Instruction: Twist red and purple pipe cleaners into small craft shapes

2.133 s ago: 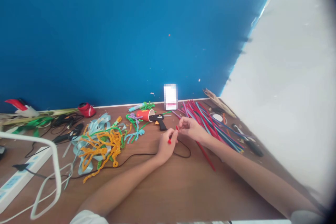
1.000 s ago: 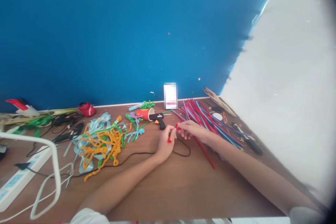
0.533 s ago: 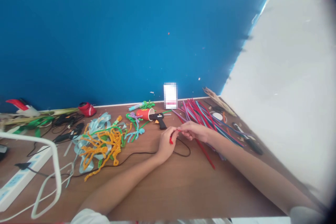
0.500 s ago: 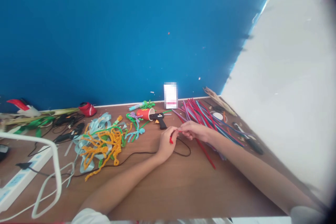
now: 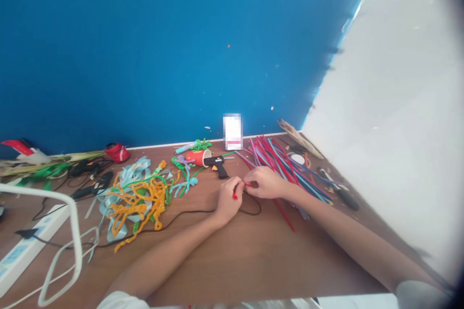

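A blue wall (image 5: 163, 58) is seen behind a brown table (image 5: 232, 260). On the left, ribbons (image 5: 137, 169) are tangled with orange pipe cleaners (image 5: 158, 198); toward the far right, straight pipe cleaners (image 5: 266, 157) are piled. Near the centre, the left hand (image 5: 229, 200) and right hand (image 5: 266, 183) are held close together, nearer than a tipped cup (image 5: 195, 157) and glue gun (image 5: 219, 166). A red pipe cleaner (image 5: 235, 196) is pinched by both.

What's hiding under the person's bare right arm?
Long, thin red and purple fuzzy stems run beneath the right arm, poking out on both sides. Their middles are covered, so whether anything else is there can't be seen.
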A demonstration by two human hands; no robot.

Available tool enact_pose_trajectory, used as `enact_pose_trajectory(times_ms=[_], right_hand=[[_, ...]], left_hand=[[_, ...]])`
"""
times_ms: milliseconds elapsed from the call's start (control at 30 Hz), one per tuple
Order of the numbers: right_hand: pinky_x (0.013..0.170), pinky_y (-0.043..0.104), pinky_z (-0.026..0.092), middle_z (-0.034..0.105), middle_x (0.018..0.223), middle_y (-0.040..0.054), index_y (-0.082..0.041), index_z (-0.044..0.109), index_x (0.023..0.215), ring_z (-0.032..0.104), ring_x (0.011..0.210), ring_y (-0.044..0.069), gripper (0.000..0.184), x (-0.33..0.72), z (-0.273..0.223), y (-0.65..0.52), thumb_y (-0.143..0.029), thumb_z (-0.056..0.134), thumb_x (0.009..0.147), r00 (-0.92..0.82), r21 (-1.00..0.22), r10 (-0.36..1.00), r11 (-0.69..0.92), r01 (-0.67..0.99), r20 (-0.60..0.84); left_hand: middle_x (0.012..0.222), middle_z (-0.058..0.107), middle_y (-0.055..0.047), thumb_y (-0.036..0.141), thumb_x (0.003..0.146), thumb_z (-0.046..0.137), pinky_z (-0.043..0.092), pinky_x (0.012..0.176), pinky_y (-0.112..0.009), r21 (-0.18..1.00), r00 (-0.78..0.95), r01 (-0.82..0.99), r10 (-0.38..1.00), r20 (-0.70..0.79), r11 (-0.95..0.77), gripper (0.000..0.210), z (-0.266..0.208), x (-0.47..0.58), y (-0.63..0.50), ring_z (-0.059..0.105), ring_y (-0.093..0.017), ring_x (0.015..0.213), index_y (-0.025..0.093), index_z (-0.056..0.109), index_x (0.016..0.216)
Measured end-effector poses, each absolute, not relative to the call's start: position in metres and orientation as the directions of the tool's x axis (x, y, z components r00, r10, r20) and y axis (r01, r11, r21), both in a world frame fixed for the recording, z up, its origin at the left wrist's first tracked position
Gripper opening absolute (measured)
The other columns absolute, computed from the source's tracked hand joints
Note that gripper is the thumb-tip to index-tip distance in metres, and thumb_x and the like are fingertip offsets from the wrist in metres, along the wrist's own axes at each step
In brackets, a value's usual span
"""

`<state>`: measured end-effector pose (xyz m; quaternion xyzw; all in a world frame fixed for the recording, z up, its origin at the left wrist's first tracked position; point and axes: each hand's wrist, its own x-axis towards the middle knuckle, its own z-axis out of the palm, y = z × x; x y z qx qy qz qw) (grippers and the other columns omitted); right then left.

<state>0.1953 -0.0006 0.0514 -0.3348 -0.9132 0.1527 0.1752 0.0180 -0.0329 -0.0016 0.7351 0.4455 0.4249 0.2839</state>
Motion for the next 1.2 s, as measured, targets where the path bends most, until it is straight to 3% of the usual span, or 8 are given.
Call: enact_pose_trajectory(times_ms=[167,333,400,533,633,767,967,1200], right_hand=[[0.061,0.030,0.024,0.063,0.067,0.0042,-0.020,0.055,0.066,0.050,0.062,0.016,0.013,0.196,0.051,0.000,-0.018,0.055,0.079,-0.819,-0.123,0.513,0.858,0.499,0.255],[0.063,0.033,0.024,0.064,0.071,0.0073,-0.017,0.059,0.073,0.051,0.066,0.018,0.024,0.193,0.043,0.000,-0.022,0.046,0.092,-0.841,0.140,0.422,0.861,0.489,0.338],[0.063,0.032,0.024,0.063,0.071,0.0059,-0.017,0.058,0.071,0.050,0.065,0.016,0.024,0.193,0.043,0.000,-0.024,0.048,0.092,-0.800,0.071,0.477,0.842,0.535,0.364],[0.059,0.028,0.027,0.060,0.065,0.0010,-0.018,0.056,0.068,0.047,0.060,0.013,0.019,0.195,0.049,0.001,-0.020,0.052,0.086,-0.658,-0.288,0.690,0.724,0.627,0.300],[0.059,0.025,0.032,0.061,0.066,-0.0001,-0.017,0.061,0.077,0.050,0.060,0.012,0.019,0.197,0.055,0.001,-0.027,0.051,0.090,-0.629,-0.586,0.755,0.598,0.547,0.183],[0.058,0.025,0.041,0.065,0.073,0.0035,-0.015,0.064,0.081,0.058,0.063,0.013,0.040,0.195,0.052,0.004,-0.047,0.044,0.095,-0.587,-0.882,0.809,0.296,0.366,0.029],[0.053,0.022,0.039,0.065,0.077,0.0027,-0.014,0.066,0.091,0.053,0.059,0.010,0.037,0.188,0.036,0.007,-0.050,0.064,0.082,-0.462,-0.980,0.884,0.022,0.197,-0.073],[0.053,0.022,0.039,0.057,0.061,-0.0015,-0.015,0.059,0.075,0.052,0.056,0.010,0.039,0.190,0.043,0.005,-0.053,0.068,0.079,-0.508,-0.976,0.852,-0.016,0.217,-0.126]], left_hand=[[0.067,0.049,0.001,0.026,0.095,0.042,0.030,0.063,-0.026,0.765,0.275,0.456,0.890,0.364,-0.455,0.028,-0.003,0.018,-0.034,0.045,-0.013,0.064,0.019,0.043,0.068],[0.063,0.045,0.002,0.029,0.096,0.041,0.029,0.059,-0.025,0.825,0.243,0.408,0.918,0.315,-0.391,0.030,-0.004,0.019,-0.031,0.042,-0.012,0.061,0.019,0.040,0.068],[0.064,0.047,0.003,0.032,0.097,0.039,0.031,0.059,-0.023,0.852,0.223,0.378,0.929,0.295,-0.362,0.030,-0.004,0.019,-0.031,0.044,-0.011,0.061,0.019,0.043,0.070],[0.065,0.050,0.003,0.037,0.098,0.039,0.035,0.060,-0.022,0.894,0.149,0.328,0.952,0.269,-0.304,0.029,-0.005,0.019,-0.031,0.048,-0.011,0.061,0.019,0.052,0.079],[0.066,0.051,0.002,0.037,0.098,0.038,0.036,0.058,-0.021,0.913,0.104,0.299,0.961,0.257,-0.277,0.029,-0.007,0.018,-0.029,0.048,-0.010,0.060,0.019,0.054,0.082],[0.070,0.053,0.002,0.037,0.098,0.039,0.037,0.058,-0.021,0.918,0.087,0.289,0.962,0.258,-0.272,0.029,-0.009,0.018,-0.027,0.049,-0.010,0.061,0.019,0.055,0.082],[0.071,0.056,0.001,0.033,0.097,0.040,0.038,0.060,-0.020,0.892,0.137,0.313,0.945,0.298,-0.327,0.027,-0.004,0.020,-0.030,0.051,-0.010,0.062,0.018,0.056,0.081],[0.071,0.057,0.000,0.031,0.097,0.040,0.038,0.060,-0.021,0.866,0.150,0.351,0.935,0.323,-0.355,0.026,-0.003,0.018,-0.032,0.051,-0.011,0.064,0.018,0.056,0.081]])
